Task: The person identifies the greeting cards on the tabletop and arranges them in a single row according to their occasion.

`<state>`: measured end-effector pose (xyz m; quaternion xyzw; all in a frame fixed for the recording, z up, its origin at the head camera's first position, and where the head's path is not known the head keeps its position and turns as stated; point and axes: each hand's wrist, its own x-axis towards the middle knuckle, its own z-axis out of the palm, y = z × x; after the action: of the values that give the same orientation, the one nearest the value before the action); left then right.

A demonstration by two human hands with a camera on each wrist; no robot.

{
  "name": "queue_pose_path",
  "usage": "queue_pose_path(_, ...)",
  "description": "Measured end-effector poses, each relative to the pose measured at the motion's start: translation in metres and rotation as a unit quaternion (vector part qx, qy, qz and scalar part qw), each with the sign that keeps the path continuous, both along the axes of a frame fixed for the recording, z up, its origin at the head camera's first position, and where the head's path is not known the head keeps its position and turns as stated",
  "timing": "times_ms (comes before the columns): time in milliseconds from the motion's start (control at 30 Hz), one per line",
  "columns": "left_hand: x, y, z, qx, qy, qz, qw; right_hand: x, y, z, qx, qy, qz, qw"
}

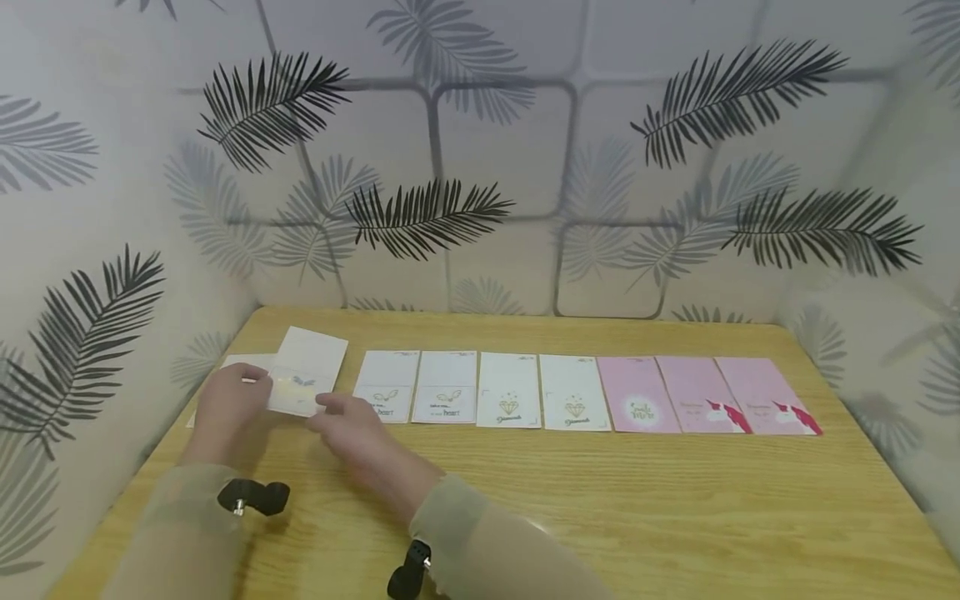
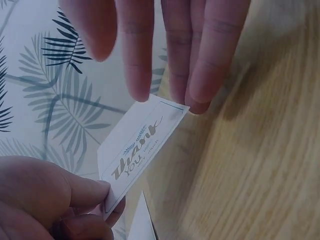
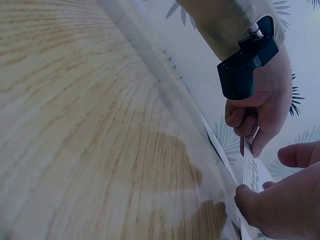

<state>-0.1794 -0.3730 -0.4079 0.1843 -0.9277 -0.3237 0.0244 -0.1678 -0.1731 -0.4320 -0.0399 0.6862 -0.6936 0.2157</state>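
A white card [image 1: 311, 358] with gold "Thank you" lettering and a blue leaf ornament is tilted up off the table at the left end of a row of cards. My left hand [image 1: 232, 408] pinches its left edge; in the left wrist view the thumb of the left hand [image 2: 55, 195] lies over the card's [image 2: 137, 145] printed face. From the other side comes my right hand [image 1: 367, 446], with fingers extended and fingertips at the card's right corner. Another white card [image 1: 251, 361] lies at far left, partly covered by the left hand.
Rightward along the row lie white heart cards [image 1: 444, 387], white diamond cards [image 1: 510, 387], a pink card [image 1: 637, 392] with white print and pink unicorn cards [image 1: 765, 396]. The wooden table [image 1: 637, 508] meets a leaf-patterned wall [image 1: 502, 142] behind. Black camera mounts [image 1: 255, 496] sit on both wrists.
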Motion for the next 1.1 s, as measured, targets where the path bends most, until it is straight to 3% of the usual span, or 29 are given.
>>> queue_pose_path(200,-0.006,0.006,-0.001,0.029,-0.005,0.001,0.9996,0.000,0.008,-0.001,-0.005,0.004,-0.008,1.000)
queue_pose_path(500,-0.011,0.014,-0.012,0.045,-0.011,-0.008,0.9989,0.001,0.021,0.000,-0.007,0.012,0.003,1.000)
queue_pose_path(767,-0.009,0.023,-0.016,0.031,-0.005,-0.006,0.9995,0.003,0.025,-0.001,-0.008,0.002,0.012,1.000)
queue_pose_path(1100,-0.007,0.024,-0.017,0.040,-0.031,-0.002,0.9987,0.007,0.027,-0.001,-0.006,-0.005,0.023,1.000)
